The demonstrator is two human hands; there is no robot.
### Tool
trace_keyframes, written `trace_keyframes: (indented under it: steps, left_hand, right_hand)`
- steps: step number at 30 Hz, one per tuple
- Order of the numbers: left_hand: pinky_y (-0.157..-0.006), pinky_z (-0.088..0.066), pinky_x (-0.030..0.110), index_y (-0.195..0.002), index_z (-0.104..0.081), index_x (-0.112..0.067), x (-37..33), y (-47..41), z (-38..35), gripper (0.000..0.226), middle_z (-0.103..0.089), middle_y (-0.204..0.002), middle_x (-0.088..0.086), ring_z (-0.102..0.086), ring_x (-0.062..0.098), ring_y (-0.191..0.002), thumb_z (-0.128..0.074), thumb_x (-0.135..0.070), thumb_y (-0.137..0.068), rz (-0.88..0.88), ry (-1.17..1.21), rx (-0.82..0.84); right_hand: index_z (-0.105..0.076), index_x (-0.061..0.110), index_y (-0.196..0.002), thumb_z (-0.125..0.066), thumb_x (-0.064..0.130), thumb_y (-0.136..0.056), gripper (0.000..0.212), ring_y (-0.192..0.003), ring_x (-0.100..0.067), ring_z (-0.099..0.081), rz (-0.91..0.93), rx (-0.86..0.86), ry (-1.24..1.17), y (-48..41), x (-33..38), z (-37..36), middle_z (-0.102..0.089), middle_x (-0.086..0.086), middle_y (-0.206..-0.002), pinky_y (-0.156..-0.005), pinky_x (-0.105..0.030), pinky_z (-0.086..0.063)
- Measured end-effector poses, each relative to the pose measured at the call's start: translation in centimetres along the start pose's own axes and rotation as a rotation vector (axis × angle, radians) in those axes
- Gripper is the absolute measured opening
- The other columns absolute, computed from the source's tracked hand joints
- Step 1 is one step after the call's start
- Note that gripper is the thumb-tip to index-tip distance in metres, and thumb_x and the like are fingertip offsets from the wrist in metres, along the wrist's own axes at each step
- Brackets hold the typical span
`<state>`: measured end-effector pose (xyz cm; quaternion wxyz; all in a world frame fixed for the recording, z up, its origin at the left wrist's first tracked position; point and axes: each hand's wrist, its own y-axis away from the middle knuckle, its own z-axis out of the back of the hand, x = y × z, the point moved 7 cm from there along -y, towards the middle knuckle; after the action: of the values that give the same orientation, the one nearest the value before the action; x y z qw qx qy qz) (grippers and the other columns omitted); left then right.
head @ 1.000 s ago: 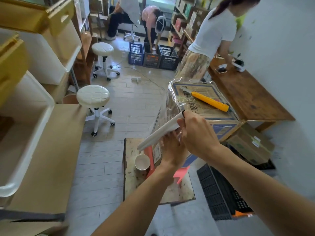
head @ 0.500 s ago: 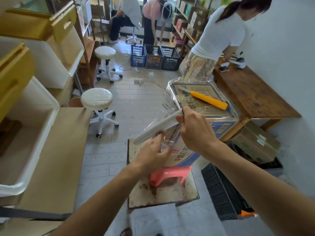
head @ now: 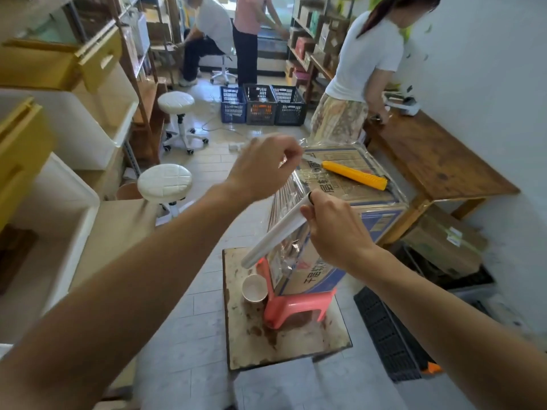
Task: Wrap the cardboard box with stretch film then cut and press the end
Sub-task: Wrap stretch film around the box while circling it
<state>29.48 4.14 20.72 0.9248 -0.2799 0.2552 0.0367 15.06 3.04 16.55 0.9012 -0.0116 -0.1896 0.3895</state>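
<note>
A cardboard box (head: 352,199) with blue print stands on a pink plastic stool (head: 299,306), with clear stretch film over its top and near side. On the box top lies a yellow-handled knife (head: 353,175). My right hand (head: 334,229) grips the upper end of the white film roll (head: 273,239), which slants down to the left beside the box. My left hand (head: 263,165) is raised above the box's left corner, its fingers pinching the stretched film (head: 288,184).
The stool stands on a stained board (head: 266,347) beside a paper cup (head: 254,288). A wooden bench (head: 429,161) and a person stand right of the box. Black crates (head: 390,329) lie at lower right, white stools (head: 164,182) and shelves at left.
My left hand has let go of the roll's lower end and risen to the film above the box's corner. My right hand keeps the roll. The paper cup shows again.
</note>
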Motion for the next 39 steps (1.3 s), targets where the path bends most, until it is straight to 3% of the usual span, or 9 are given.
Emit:
trace_keyframes:
  steps: [5, 8, 12, 15, 23, 25, 29, 35, 39]
  left_hand:
    - [-0.087, -0.051, 0.031, -0.12, -0.068, -0.026, -1.4, -5.0, -6.3, 0.039, -0.069, -0.112, -0.009, -0.06, 0.012, -0.096, -0.074, -0.041, -0.085, -0.224, -0.373, 0.733]
    - [-0.08, -0.044, 0.023, -0.122, -0.069, -0.024, -1.6, -4.7, -7.7, 0.038, -0.071, -0.11, -0.009, -0.062, 0.012, -0.098, -0.076, -0.034, -0.085, -0.321, -0.419, 0.942]
    - [-0.075, -0.049, 0.022, -0.108, -0.076, -0.026, -1.7, -4.4, -8.3, 0.026, -0.071, -0.092, -0.013, -0.065, 0.013, -0.09, -0.079, -0.028, -0.081, -0.403, -0.406, 0.906]
    - [-0.06, -0.033, 0.005, -0.098, -0.077, -0.025, -1.5, -4.6, -8.7, 0.019, -0.064, -0.082, -0.015, -0.059, 0.008, -0.082, -0.079, -0.029, -0.08, -0.424, -0.381, 0.809]
    - [-0.066, -0.05, 0.025, -0.08, -0.075, -0.023, -1.3, -5.7, -7.6, 0.018, -0.069, -0.074, -0.012, -0.063, 0.009, -0.072, -0.085, -0.036, -0.074, -0.343, -0.326, 0.857]
    - [-0.064, -0.049, 0.023, -0.08, -0.073, -0.023, -1.3, -6.0, -7.2, 0.021, -0.066, -0.071, -0.014, -0.061, 0.007, -0.07, -0.084, -0.04, -0.074, -0.336, -0.327, 0.865]
    - [-0.058, -0.039, 0.015, -0.084, -0.068, -0.019, -1.1, -5.6, -6.8, 0.016, -0.06, -0.071, -0.014, -0.053, 0.001, -0.065, -0.078, -0.031, -0.083, -0.388, -0.332, 0.822]
    - [-0.062, -0.048, 0.036, -0.077, -0.057, -0.026, -1.1, -4.6, -6.3, 0.016, -0.053, -0.065, -0.014, -0.055, 0.014, -0.066, -0.066, -0.017, -0.086, -0.452, -0.316, 0.699]
    - [-0.051, -0.034, 0.026, -0.081, -0.053, -0.026, -1.7, -4.1, -6.1, 0.015, -0.042, -0.061, -0.017, -0.053, 0.016, -0.058, -0.056, -0.016, -0.092, -0.555, -0.373, 0.575]
  right_hand:
    - [-0.043, 0.019, -0.095, -0.041, 0.026, -0.104, 0.011, -0.071, -0.02, -0.047, 0.0, 0.002, 0.011, 0.1, 0.2, 0.0, -0.048, 0.0, -0.084, -0.062, -0.037, -0.034]
    - [-0.043, 0.019, -0.094, -0.04, 0.026, -0.104, 0.013, -0.075, -0.022, -0.049, 0.0, 0.016, 0.007, 0.1, 0.3, 0.1, -0.048, 0.0, -0.088, -0.063, -0.039, -0.037]
    - [-0.039, 0.021, -0.092, -0.041, 0.026, -0.104, 0.013, -0.077, -0.025, -0.049, 0.01, 0.031, 0.032, 0.1, 0.3, 0.0, -0.049, -0.003, -0.091, -0.064, -0.04, -0.038]
    - [-0.044, 0.017, -0.096, -0.042, 0.026, -0.103, 0.012, -0.078, -0.028, -0.052, 0.027, 0.014, 0.031, 0.1, 0.3, 0.0, -0.058, -0.009, -0.098, -0.064, -0.041, -0.039]
    - [-0.042, 0.016, -0.091, -0.04, 0.03, -0.104, 0.019, -0.072, -0.028, -0.054, 0.072, 0.013, 0.12, 0.0, 0.2, 0.1, -0.054, -0.005, -0.087, -0.06, -0.038, -0.036]
    - [-0.036, 0.02, -0.088, -0.04, 0.031, -0.104, 0.02, -0.068, -0.025, -0.047, 0.078, 0.009, 0.15, 0.1, 0.2, 0.3, -0.048, -0.002, -0.082, -0.059, -0.037, -0.033]
    - [-0.046, 0.014, -0.083, -0.041, 0.031, -0.104, 0.027, -0.063, -0.028, -0.045, 0.123, -0.034, 0.172, 0.1, 0.2, 0.9, -0.046, -0.004, -0.078, -0.056, -0.036, -0.034]
    - [-0.05, 0.011, -0.085, -0.043, 0.031, -0.103, 0.028, -0.062, -0.031, -0.045, 0.188, -0.038, 0.127, 0.4, 0.6, 1.1, -0.042, -0.002, -0.078, -0.055, -0.039, -0.04]
    - [-0.049, 0.013, -0.084, -0.04, 0.035, -0.104, 0.031, -0.065, -0.035, -0.053, 0.228, 0.024, 0.132, 1.0, 1.5, -0.3, -0.05, -0.006, -0.084, -0.057, -0.046, -0.046]
